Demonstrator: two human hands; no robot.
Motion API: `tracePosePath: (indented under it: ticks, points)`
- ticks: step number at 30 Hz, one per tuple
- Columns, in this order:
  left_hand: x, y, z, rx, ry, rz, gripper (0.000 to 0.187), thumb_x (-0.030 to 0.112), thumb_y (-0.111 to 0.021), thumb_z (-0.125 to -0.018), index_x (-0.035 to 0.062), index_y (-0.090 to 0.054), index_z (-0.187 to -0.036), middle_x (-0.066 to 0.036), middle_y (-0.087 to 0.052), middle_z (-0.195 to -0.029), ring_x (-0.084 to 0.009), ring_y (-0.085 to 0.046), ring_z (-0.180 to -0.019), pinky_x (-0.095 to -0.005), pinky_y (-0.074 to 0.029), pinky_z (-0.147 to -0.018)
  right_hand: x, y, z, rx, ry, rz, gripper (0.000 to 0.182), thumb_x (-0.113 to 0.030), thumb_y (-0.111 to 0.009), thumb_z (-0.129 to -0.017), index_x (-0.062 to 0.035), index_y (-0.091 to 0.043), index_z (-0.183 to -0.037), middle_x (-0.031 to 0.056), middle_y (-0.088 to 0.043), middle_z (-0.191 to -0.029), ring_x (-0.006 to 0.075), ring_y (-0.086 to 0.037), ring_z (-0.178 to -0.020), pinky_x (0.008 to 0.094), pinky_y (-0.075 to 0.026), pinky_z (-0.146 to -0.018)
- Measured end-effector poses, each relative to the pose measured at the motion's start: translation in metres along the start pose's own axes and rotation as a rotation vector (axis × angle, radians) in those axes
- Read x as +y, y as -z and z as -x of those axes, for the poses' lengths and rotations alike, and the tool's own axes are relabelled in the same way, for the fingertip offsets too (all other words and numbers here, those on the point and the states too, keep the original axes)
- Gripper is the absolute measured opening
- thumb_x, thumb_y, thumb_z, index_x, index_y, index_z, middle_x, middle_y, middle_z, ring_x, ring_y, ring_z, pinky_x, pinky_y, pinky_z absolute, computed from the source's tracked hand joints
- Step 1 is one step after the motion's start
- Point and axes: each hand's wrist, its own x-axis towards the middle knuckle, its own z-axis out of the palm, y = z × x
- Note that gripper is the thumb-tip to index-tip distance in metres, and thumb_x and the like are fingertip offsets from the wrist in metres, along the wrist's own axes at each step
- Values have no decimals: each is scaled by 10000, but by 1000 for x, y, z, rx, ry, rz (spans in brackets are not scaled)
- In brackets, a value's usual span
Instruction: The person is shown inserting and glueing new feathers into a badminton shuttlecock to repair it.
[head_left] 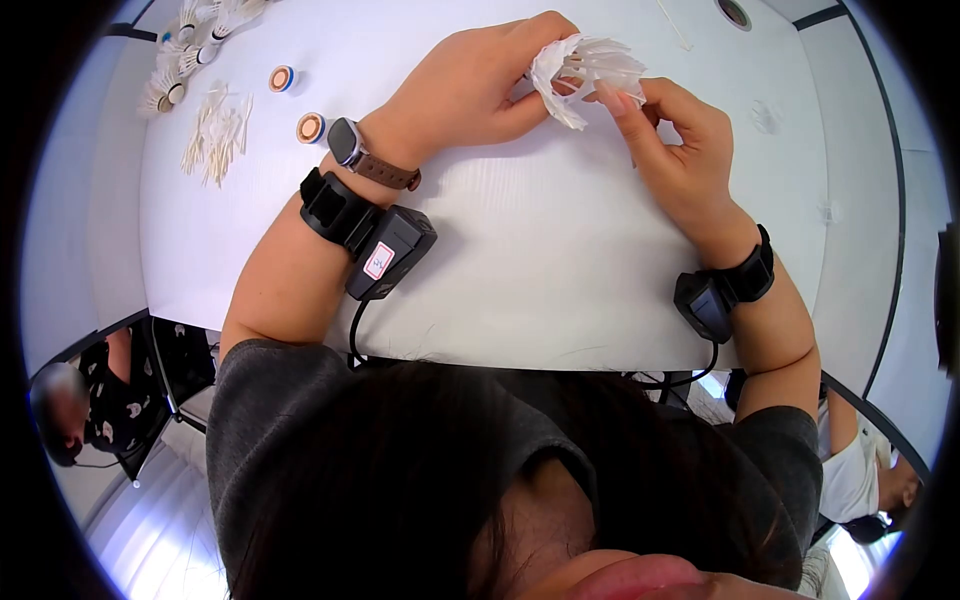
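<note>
A white feather shuttlecock [608, 60] is held above the far middle of the white table [500, 250], its open feather end turned partly toward me. My left hand [475, 85] is closed around it from the left, and its cork end is hidden. On the right side, my right hand [685, 145] pinches the feather rim between thumb and forefinger. Two small round pieces with blue edges and tan centres, a farther one [282, 78] and a nearer one [311, 127], stand left of my left wrist.
Several shuttlecocks [185, 60] lie at the far left. Nearer is a loose pile of pale thin feather-like strips [216, 137]. A round roll [735, 13] sits at the far right edge, and white scraps [767, 117] lie on the right. Cables run from both wrist devices. Two other people are at the sides.
</note>
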Motion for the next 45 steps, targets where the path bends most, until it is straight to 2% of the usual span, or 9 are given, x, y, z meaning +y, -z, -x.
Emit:
tracePosePath:
  ticks: [11, 20, 22, 25, 31, 34, 45]
  points:
    - [-2, -1, 0, 4, -5, -25, 441, 125, -743, -828, 73, -567, -1229, -99, -673, -1094, -334, -667, -917, -370, -538, -808, 0, 0, 1, -16, -90, -31, 204, -190, -703, -955, -5, -692, -872, -1, -494, -592, 66, -399, -533, 245, -315, -493]
    - [1, -1, -1, -44, 72, -63, 426, 116, -741, -830, 74, -572, -1218, -100, -664, -1083, -333, -659, -908, -366, -537, -801, 2, 0, 0, 56, -29, -149, 169, -137, -678, -963, 3, -695, -869, -42, -532, -612, 41, -429, -550, 211, -335, -506]
    - [2, -1, -1, -53, 97, -76, 424, 115, -744, -827, 76, -573, -1213, -96, -664, -1085, -330, -659, -914, -364, -536, -803, -1, 1, 1, 48, -49, -108, 172, -137, -682, -961, 7, -704, -870, -34, -542, -607, 42, -434, -546, 213, -338, -503]
    - [-1, -1, -2, 6, 2, -20, 432, 107, -752, -819, 74, -572, -1210, -93, -664, -1088, -326, -659, -921, -363, -536, -808, -3, 0, 1, 58, -50, -53, 176, -135, -685, -959, 12, -715, -867, -22, -551, -598, 44, -441, -534, 218, -343, -494]
    - [-2, -1, -2, 21, -17, -26, 443, 84, -759, -808, 70, -570, -1209, -91, -667, -1095, -320, -662, -929, -360, -538, -819, -6, 0, 0, 52, -3, 16, 169, -120, -692, -949, 18, -720, -858, 8, -548, -576, 62, -445, -500, 233, -344, -469]
    - [0, 0, -2, -26, 70, -7, 439, 82, -759, -810, 74, -573, -1207, -96, -669, -1091, -326, -662, -931, -360, -538, -819, -4, -2, 0, 61, 38, 46, 168, -117, -697, -944, 20, -717, -848, 22, -543, -569, 74, -444, -489, 238, -341, -463]
    - [3, -1, -3, 12, -1, -92, 368, 110, -745, -842, 81, -584, -1172, -113, -679, -1013, -341, -662, -836, -368, -539, -740, -4, -2, 0, 35, -16, 25, 223, -136, -682, -961, 23, -699, -806, 28, -518, -545, 70, -432, -471, 240, -324, -451]
